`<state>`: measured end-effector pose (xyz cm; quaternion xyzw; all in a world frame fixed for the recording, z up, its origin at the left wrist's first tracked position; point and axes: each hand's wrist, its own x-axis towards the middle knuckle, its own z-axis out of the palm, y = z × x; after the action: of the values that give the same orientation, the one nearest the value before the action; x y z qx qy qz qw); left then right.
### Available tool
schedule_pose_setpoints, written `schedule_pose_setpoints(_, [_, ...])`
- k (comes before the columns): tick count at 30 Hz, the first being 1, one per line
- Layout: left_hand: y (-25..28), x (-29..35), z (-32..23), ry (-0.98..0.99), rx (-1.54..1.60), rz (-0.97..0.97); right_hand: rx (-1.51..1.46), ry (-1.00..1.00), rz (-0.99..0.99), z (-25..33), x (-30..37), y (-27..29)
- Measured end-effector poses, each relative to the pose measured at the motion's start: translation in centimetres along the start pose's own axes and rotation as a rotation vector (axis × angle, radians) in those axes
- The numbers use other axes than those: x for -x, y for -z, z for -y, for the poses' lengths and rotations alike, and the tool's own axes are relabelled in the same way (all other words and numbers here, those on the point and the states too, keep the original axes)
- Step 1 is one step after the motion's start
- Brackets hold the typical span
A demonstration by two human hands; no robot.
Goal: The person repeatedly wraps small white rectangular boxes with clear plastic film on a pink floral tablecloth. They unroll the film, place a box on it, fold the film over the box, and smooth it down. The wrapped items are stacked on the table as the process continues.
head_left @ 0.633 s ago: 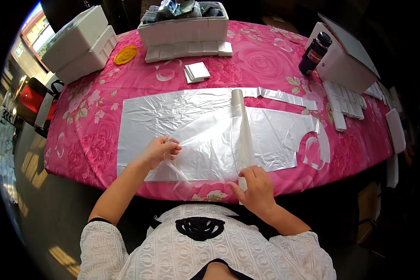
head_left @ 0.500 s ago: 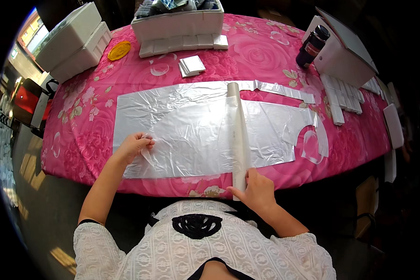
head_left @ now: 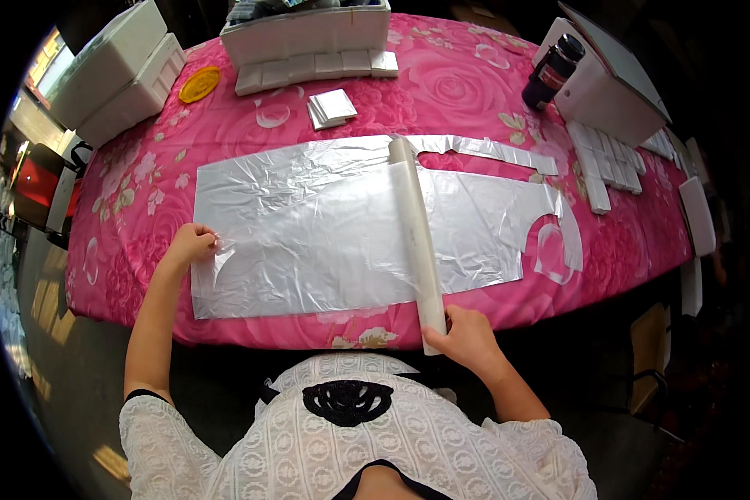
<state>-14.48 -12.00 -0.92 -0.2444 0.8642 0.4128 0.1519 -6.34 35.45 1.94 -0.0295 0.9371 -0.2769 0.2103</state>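
Note:
A thin silvery plastic sheet [head_left: 250, 196], cut with strap-like strips and a curved notch at its right end, lies flat and creased on the table. Across it stands a long pale roll [head_left: 417, 225], one end pointing toward me. From the roll a layer of translucent film [head_left: 325, 242] stretches left over the sheet. My left hand [head_left: 194, 243] is closed, pinching the film's tip by the sheet's left edge. My right hand [head_left: 467, 337] is closed on the near end of the roll, at the table's front edge.
The table has a pink floral cloth [head_left: 458, 100]. Toward the back are a stack of small white packets [head_left: 332, 108], a foam box [head_left: 308, 37], a yellow disc [head_left: 199, 84] and more foam boxes [head_left: 117, 75]. A dark flask [head_left: 552, 73] and white packets [head_left: 604, 162] stand right.
My left hand has moved left, drawing the film's tip to the sheet's left edge. My right hand stays at the roll's near end. The whole view has shifted slightly.

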Motion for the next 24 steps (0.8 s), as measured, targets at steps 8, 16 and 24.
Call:
schedule_pose_setpoints(8, [-10.1, 6.2, -10.3, -1.006, -0.338, -0.304, 0.009, -0.032, 0.017, -0.4, -0.2, -0.1])
schedule_pose_setpoints(16, [-25.6, 5.7, -13.5, -1.05, -0.265, -0.044, -0.002, -0.008, 0.028, -0.5, -0.1, 0.1])
schedule_pose_setpoints(24, [-26.1, 5.7, -13.0, -1.034, -0.525, -0.107, -0.002, 0.151, 0.111, 0.3, -6.0, 2.3])
